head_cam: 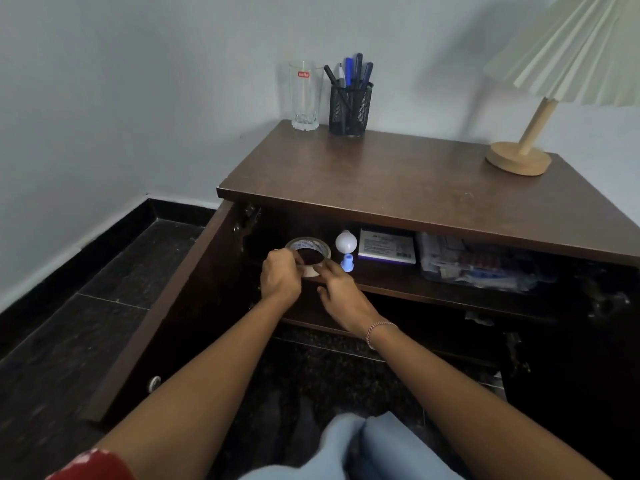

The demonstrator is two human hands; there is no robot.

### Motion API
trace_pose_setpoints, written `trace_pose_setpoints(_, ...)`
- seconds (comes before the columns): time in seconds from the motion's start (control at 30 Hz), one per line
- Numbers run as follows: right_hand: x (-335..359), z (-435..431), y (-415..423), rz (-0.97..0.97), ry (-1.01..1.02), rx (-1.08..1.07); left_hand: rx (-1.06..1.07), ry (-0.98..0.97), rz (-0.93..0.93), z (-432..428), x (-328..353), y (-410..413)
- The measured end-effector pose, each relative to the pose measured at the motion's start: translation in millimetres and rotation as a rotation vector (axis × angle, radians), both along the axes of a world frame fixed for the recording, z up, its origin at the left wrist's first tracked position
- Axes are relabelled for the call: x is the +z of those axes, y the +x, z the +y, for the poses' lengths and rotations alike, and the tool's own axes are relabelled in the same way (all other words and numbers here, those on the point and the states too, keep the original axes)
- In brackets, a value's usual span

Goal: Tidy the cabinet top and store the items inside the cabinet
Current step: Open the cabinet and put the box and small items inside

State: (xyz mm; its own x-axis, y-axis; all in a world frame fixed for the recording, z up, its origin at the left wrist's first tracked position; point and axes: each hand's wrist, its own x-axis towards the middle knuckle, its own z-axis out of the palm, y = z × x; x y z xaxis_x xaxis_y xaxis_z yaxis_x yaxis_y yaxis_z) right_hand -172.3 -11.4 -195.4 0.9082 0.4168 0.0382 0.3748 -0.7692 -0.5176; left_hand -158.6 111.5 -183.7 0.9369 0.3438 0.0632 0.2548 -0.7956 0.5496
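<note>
While the door (166, 299) stands open, both hands meet on the tape roll (313, 249)

Where the view begins, knees in pale blue cloth (374, 445) sit lowest, and a red sleeve (93, 465) covers the near end of the left arm. Both bare forearms reach forward and converge on the cabinet's open front. A thin bracelet (379, 329) circles the right wrist.

The left hand (280, 277) is turned knuckles up. Its fingers curl round the left rim of the tape roll and grip it. The right hand (341, 292) lies flatter, palm down, with fingers loosely extended. Its index fingertip touches the roll's near edge while the thumb hangs clear below, so this hand touches rather than grasps.

The tape roll is inside the cabinet, at the left end of the upper shelf (388, 282), with its hole facing up. Whether it rests fully on the board cannot be told.

Just right of it stands a white bulb-shaped piece (345, 242) on a blue base. Next along the shelf come a white and purple box (386, 247) and a clear plastic bag (485, 263) of packets.

Farther back, the brown counter (398, 178) carries a tall glass (305, 95) just beside a black mesh pen holder (350, 107) at its far left corner. A wooden lamp (526, 147) with a pleated shade stands at the far right, against a pale wall.
</note>
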Motion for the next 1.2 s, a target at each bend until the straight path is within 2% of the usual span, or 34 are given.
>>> trace_pose_setpoints(0.37,-1.5,3.5,7.8,-0.035,-0.116,0.043,0.059,-0.144,-0.090,-3.1,-13.1,6.9)
trace_pose_setpoints(0.47,-7.5,-1.6,0.1,-0.117,-0.174,0.060,-0.021,-0.022,-0.156,-3.1,-16.9,-9.0)
trace_pose_setpoints(0.6,-14.3,-2.6,-6.5,-0.217,-0.276,0.084,-0.178,0.150,-0.157,-5.5,-29.5,-29.6)
trace_pose_setpoints(0.73,-12.6,1.5,-6.1,-0.211,-0.371,0.090,-0.307,0.291,-0.090,-5.3,-38.7,-38.4)
trace_pose_setpoints(0.97,-10.5,7.4,6.0,-0.198,-0.468,0.090,-0.367,0.495,-0.040,2.3,-36.3,-27.1)
trace_pose_setpoints(1.2,-9.4,19.1,33.7,-0.151,-0.531,0.104,-0.380,0.505,0.010,2.8,-27.6,-5.9)
